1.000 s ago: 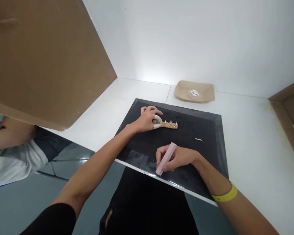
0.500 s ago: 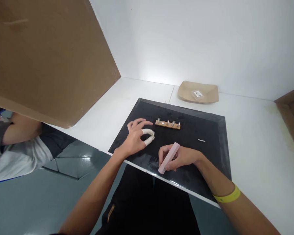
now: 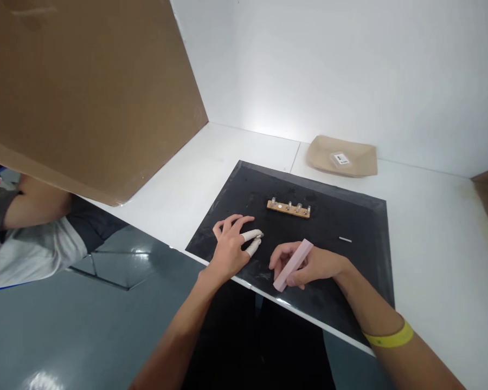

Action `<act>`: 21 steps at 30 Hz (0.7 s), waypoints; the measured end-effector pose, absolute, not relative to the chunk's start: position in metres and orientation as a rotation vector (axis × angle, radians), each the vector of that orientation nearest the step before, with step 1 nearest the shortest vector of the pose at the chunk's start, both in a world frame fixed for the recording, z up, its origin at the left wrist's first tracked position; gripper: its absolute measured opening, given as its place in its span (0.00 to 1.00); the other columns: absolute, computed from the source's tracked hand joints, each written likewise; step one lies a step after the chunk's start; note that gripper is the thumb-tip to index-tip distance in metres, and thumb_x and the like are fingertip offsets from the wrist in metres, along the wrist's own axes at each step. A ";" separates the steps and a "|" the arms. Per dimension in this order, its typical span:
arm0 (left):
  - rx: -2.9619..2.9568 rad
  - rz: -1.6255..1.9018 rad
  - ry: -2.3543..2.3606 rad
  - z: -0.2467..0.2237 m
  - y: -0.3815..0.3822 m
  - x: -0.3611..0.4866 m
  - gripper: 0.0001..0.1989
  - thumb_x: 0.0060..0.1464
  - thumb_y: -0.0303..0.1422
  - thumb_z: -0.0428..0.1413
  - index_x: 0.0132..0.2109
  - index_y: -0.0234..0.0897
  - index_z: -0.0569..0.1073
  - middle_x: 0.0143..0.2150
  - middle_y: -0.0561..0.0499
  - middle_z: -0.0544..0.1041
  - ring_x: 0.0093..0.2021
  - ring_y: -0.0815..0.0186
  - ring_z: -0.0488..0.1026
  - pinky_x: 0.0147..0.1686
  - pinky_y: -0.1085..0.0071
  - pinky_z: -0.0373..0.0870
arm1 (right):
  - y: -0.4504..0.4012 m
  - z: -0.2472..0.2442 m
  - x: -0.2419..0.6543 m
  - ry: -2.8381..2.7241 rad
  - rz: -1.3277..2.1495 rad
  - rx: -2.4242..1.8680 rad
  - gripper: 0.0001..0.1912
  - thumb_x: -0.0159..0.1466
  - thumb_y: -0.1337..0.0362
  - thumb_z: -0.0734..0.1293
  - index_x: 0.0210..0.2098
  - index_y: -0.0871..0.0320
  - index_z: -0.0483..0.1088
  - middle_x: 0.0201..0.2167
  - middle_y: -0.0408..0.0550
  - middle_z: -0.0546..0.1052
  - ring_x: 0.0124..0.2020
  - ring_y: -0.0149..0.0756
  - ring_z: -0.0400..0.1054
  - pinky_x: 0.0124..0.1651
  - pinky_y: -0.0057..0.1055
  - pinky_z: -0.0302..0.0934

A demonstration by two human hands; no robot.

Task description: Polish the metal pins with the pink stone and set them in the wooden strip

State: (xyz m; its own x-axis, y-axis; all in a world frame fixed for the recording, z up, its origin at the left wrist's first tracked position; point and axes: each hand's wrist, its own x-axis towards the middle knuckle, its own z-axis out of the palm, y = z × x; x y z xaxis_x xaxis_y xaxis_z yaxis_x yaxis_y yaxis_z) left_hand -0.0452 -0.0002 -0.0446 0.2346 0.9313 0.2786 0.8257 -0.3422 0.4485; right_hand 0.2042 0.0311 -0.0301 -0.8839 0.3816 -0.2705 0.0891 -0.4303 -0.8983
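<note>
My left hand (image 3: 230, 246) is over the black mat, white covers on its thumb and index finger. Those two tips pinch a small shiny metal piece (image 3: 261, 235), too small to name exactly; the other fingers are spread. My right hand (image 3: 305, 265) wraps round a pale pink bar (image 3: 293, 265), perhaps a sharpening stone, held slanting above the mat near its front edge. Beyond both hands lies a narrow wooden strip (image 3: 284, 208) bearing several small metal parts and one white dot. To the right of it rests a thin, short metal pin (image 3: 345, 239).
The black mat (image 3: 361, 216) covers part of the white table (image 3: 439, 244). A brown paper tray (image 3: 321, 149) with a labelled clear packet (image 3: 340, 159) stands by the back wall. A cardboard panel (image 3: 93, 97) rises at the left, a seated person's arm (image 3: 40, 206) beyond it.
My left hand has moved a little nearer the front edge with the metal piece, and its finger loop has narrowed. The pink bar stays in my right hand. The view has shifted slightly.
</note>
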 end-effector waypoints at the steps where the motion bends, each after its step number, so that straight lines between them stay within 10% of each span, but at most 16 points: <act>1: 2.301 0.746 1.656 -0.045 0.000 -0.045 0.08 0.68 0.34 0.61 0.47 0.51 0.85 0.65 0.47 0.80 0.67 0.45 0.68 0.62 0.38 0.57 | 0.031 -0.030 0.204 -1.557 2.381 -0.705 0.27 0.56 0.54 0.83 0.48 0.62 0.76 0.37 0.51 0.83 0.30 0.31 0.75 0.24 0.22 0.69; 6: 2.301 0.738 1.655 -0.046 0.000 -0.045 0.09 0.68 0.34 0.61 0.48 0.53 0.86 0.65 0.47 0.79 0.68 0.44 0.67 0.61 0.38 0.57 | 0.016 -0.024 0.202 -1.387 1.860 -1.022 0.21 0.62 0.48 0.79 0.42 0.58 0.75 0.28 0.43 0.77 0.22 0.26 0.65 0.23 0.23 0.62; 13: 2.207 0.771 1.631 -0.038 -0.013 -0.043 0.06 0.69 0.37 0.62 0.46 0.52 0.85 0.65 0.49 0.80 0.68 0.45 0.68 0.61 0.37 0.56 | -0.042 -0.005 0.167 -1.910 0.527 -1.125 0.08 0.69 0.67 0.71 0.45 0.50 0.80 0.39 0.49 0.83 0.34 0.36 0.79 0.36 0.31 0.72; 17: 2.100 0.917 1.541 -0.018 -0.028 -0.048 0.04 0.69 0.37 0.62 0.46 0.49 0.83 0.62 0.49 0.82 0.66 0.47 0.70 0.63 0.39 0.57 | -0.071 -0.001 0.143 -1.642 0.549 -1.323 0.07 0.75 0.62 0.65 0.47 0.52 0.77 0.43 0.55 0.82 0.40 0.43 0.79 0.41 0.38 0.74; 21: 1.946 1.129 1.411 -0.003 -0.045 -0.054 0.02 0.68 0.34 0.63 0.46 0.48 0.82 0.57 0.50 0.84 0.62 0.51 0.73 0.63 0.42 0.62 | -0.093 0.008 0.134 -1.799 0.717 -1.149 0.07 0.74 0.60 0.68 0.42 0.52 0.78 0.28 0.43 0.77 0.24 0.33 0.69 0.29 0.32 0.68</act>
